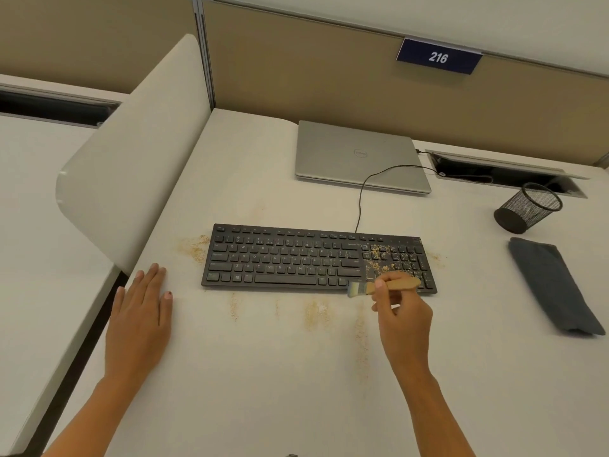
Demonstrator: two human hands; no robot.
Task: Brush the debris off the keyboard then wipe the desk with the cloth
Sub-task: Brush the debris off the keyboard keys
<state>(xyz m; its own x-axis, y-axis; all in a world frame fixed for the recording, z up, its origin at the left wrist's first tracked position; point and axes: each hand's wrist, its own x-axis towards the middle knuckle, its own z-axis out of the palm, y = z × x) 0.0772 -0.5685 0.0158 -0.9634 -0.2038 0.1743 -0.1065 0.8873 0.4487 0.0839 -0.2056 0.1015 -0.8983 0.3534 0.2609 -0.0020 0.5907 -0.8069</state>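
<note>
A black keyboard lies across the middle of the white desk. Tan crumbs cover its number pad at the right end. More crumb streaks lie on the desk in front of the keyboard and at its left end. My right hand grips a small wooden-handled brush, bristles pointing left at the keyboard's front edge. My left hand rests flat on the desk, left of the keyboard. A folded dark grey cloth lies at the right.
A closed silver laptop sits behind the keyboard, whose cable loops toward an open cable tray. A black mesh pen cup lies tipped on its side near the cloth. A white divider panel borders the desk's left side.
</note>
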